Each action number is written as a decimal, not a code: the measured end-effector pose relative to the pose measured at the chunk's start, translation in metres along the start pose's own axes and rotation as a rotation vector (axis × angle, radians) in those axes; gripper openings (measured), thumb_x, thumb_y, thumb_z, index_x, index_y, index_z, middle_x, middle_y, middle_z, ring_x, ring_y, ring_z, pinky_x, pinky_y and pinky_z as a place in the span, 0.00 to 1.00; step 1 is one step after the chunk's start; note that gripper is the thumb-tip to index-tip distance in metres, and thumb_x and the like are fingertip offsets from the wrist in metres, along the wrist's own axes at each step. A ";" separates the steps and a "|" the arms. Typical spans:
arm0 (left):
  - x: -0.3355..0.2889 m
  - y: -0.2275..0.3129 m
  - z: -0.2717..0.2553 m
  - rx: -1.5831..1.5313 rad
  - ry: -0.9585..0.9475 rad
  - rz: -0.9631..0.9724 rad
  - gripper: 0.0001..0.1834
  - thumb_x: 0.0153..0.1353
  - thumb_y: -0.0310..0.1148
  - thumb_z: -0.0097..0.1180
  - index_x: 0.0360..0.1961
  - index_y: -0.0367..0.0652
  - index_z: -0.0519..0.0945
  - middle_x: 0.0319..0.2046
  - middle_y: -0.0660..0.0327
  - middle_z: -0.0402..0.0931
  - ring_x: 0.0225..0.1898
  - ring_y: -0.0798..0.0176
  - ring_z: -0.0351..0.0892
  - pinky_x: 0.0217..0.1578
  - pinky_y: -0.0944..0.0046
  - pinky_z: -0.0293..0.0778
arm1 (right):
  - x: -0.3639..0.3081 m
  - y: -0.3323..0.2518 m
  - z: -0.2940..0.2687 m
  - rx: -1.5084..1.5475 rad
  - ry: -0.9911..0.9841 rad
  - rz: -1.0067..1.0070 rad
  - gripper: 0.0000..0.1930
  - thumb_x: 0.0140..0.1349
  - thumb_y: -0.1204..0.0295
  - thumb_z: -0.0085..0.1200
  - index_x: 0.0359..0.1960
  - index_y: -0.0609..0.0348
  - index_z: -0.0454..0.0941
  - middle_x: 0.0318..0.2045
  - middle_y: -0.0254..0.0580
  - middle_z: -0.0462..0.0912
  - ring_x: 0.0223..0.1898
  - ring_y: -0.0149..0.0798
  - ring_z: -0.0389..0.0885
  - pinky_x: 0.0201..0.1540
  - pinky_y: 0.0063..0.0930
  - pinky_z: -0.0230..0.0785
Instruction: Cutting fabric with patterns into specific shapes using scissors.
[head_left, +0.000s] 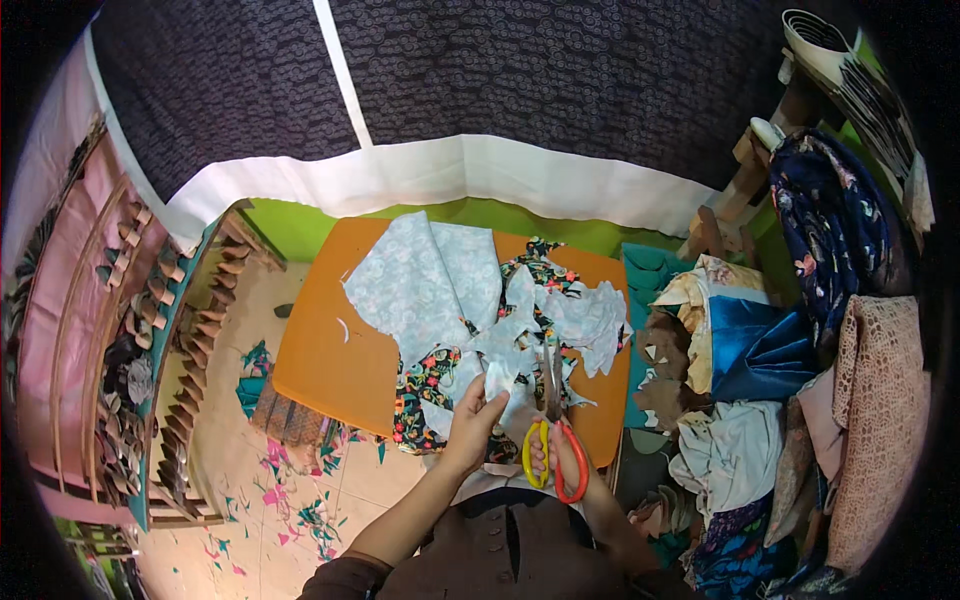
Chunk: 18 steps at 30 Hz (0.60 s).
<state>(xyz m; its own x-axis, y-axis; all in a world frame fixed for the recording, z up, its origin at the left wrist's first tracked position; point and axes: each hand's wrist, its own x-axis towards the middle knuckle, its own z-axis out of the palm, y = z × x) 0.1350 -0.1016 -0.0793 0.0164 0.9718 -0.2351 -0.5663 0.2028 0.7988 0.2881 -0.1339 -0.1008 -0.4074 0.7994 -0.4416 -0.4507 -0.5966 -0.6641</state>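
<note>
My left hand (pixel 474 420) is closed on a small pale piece of fabric (pixel 500 378), thumb on top and fingers mostly hidden beneath. My right hand (pixel 541 452) grips scissors (pixel 554 392) by their yellow and red handles, the metal blades pointing away from me beside the held fabric. Around both hands lie crumpled cut pieces of black floral fabric (pixel 428 385), many with their pale reverse side up. A larger folded pale printed fabric (pixel 415 285) is spread beyond my left hand. All of it rests on an orange table (pixel 335 370).
Fabric scraps (pixel 275 480) litter the tiled floor at left. A rack (pixel 190 370) with rows of wooden pieces stands farther left. Along the right, folded fabrics (pixel 760 345) and a pale cloth (pixel 730 455) are piled. Behind the table hangs a dark patterned curtain (pixel 560 80) with a white border.
</note>
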 end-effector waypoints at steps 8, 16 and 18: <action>-0.019 -0.018 0.005 0.047 -0.038 -0.102 0.15 0.56 0.27 0.47 0.45 0.38 0.67 0.37 0.65 0.71 0.37 0.74 0.69 0.38 0.74 0.64 | 0.026 -0.033 0.001 -0.148 0.077 -0.152 0.12 0.59 0.64 0.46 0.40 0.57 0.65 0.22 0.30 0.67 0.20 0.22 0.64 0.20 0.16 0.57; -0.022 -0.020 0.004 0.244 -0.053 -0.093 0.12 0.55 0.27 0.49 0.41 0.38 0.69 0.31 0.68 0.70 0.32 0.77 0.65 0.33 0.76 0.62 | 0.032 -0.057 0.005 -0.412 0.027 -0.237 0.17 0.52 0.77 0.52 0.43 0.59 0.63 0.26 0.36 0.71 0.16 0.22 0.64 0.17 0.15 0.56; -0.020 -0.019 -0.002 0.274 -0.070 -0.067 0.15 0.54 0.24 0.48 0.45 0.37 0.68 0.37 0.64 0.71 0.39 0.74 0.67 0.40 0.73 0.63 | 0.034 -0.053 0.002 -0.349 0.001 -0.194 0.17 0.52 0.77 0.52 0.43 0.57 0.63 0.25 0.35 0.71 0.16 0.22 0.64 0.17 0.14 0.56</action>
<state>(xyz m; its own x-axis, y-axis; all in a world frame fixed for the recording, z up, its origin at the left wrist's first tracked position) 0.1439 -0.1254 -0.0912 0.1085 0.9592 -0.2611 -0.3187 0.2823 0.9048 0.2966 -0.0756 -0.0795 -0.3407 0.8951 -0.2877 -0.2227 -0.3741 -0.9003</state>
